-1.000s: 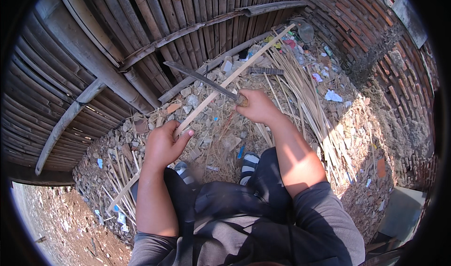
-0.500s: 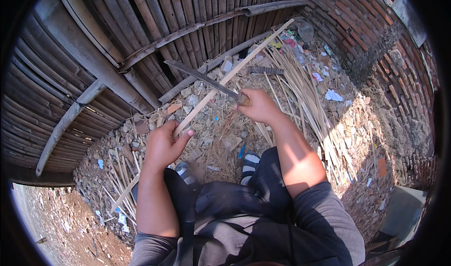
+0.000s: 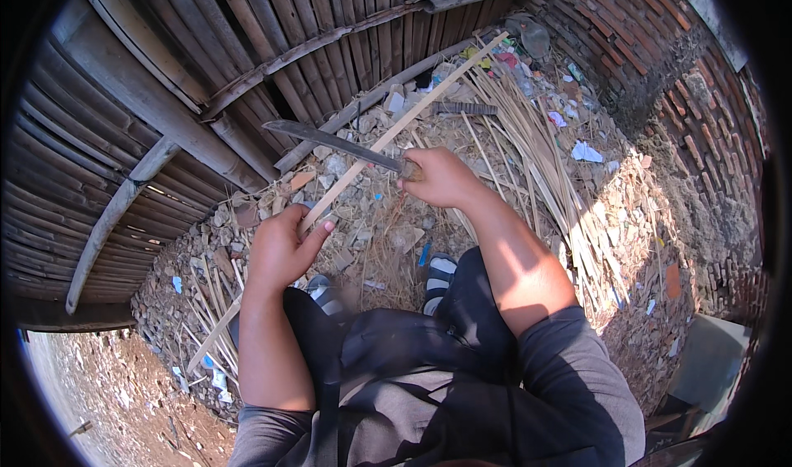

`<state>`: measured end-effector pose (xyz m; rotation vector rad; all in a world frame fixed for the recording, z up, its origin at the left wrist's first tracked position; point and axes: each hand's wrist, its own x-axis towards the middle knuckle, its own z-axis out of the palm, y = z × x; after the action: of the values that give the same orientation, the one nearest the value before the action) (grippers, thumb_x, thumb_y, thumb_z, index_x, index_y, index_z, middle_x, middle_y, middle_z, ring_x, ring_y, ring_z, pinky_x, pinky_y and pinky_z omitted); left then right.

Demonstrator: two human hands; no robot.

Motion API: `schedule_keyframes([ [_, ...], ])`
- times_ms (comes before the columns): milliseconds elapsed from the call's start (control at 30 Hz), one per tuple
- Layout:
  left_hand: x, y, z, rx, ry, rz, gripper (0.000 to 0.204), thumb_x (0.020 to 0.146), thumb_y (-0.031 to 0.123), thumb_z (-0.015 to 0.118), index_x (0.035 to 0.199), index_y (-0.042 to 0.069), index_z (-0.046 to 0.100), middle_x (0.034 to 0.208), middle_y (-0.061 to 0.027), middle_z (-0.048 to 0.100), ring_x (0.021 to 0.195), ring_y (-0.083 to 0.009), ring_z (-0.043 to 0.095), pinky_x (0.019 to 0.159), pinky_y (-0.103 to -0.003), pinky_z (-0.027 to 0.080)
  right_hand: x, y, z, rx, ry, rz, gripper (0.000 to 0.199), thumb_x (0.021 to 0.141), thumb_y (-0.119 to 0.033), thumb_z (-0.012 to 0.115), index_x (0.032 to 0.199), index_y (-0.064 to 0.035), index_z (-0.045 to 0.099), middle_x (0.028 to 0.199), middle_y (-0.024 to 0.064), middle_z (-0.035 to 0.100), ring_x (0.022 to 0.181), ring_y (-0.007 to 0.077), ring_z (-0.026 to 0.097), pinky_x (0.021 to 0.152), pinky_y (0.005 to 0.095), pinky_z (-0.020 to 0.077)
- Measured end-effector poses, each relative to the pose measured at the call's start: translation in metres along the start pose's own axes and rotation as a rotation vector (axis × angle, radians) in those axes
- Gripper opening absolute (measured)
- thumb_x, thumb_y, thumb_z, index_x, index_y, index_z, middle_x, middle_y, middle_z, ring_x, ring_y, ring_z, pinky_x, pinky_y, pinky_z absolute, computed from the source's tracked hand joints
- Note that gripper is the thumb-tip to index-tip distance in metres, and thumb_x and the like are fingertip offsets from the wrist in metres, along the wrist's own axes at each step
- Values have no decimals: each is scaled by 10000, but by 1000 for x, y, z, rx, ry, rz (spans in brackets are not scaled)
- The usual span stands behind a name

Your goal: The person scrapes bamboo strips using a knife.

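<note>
A long, pale bamboo strip (image 3: 429,97) runs from lower left to upper right across the view. My left hand (image 3: 285,244) is closed around it, thumb on the near side. My right hand (image 3: 437,176) grips the wooden handle of a machete (image 3: 334,143), whose dark blade points left and crosses the strip ahead of my left hand. The blade appears to rest against the strip, though exact contact is hard to tell. Part of the strip is hidden by my left hand and forearm; its lower end shows beside my left arm.
A pile of split bamboo strips (image 3: 549,182) lies at right, and more strips (image 3: 206,294) lie at lower left. Rubble and litter cover the ground. A bamboo wall (image 3: 330,38) stands ahead and left, a brick wall (image 3: 610,21) at right. A short dark piece (image 3: 464,108) lies beyond my right hand.
My right hand and the machete have moved left and slightly nearer along the strip, with the blade turned flatter. My left hand keeps its hold on the strip, shifting only slightly.
</note>
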<state>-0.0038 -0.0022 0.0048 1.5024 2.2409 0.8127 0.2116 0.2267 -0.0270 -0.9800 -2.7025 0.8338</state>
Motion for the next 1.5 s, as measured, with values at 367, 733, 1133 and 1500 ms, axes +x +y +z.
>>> schedule_keyframes([
  [367, 1, 2, -1, 21, -13, 32, 421, 892, 427, 787, 940, 15, 714, 650, -173, 646, 654, -387, 684, 628, -459, 526, -1, 6, 4, 24, 64, -76, 456, 817, -327, 827, 1133, -20, 709, 915, 275, 697, 912, 462, 685, 804, 493, 535],
  [733, 1, -3, 0, 45, -39, 19, 430, 895, 414, 787, 1024, 9, 720, 692, -168, 650, 651, -336, 669, 633, -439, 507, -2, 1, 5, 30, 44, -38, 477, 812, -331, 841, 1140, -14, 702, 869, 268, 684, 867, 448, 685, 779, 470, 532],
  [1133, 0, 3, 3, 70, -140, -8, 478, 878, 459, 787, 1028, 8, 728, 722, -187, 675, 705, -378, 696, 675, -462, 531, -1, -4, 12, -52, -45, -55, 435, 818, -333, 828, 1125, -45, 720, 947, 245, 714, 934, 439, 696, 827, 486, 552],
  [1500, -1, 6, 3, 88, -183, -31, 484, 886, 494, 764, 991, 23, 729, 739, -184, 706, 782, -415, 720, 742, -508, 564, 0, -10, 15, -71, -104, -48, 376, 808, -299, 826, 1079, -60, 724, 953, 223, 720, 943, 431, 695, 830, 494, 549],
])
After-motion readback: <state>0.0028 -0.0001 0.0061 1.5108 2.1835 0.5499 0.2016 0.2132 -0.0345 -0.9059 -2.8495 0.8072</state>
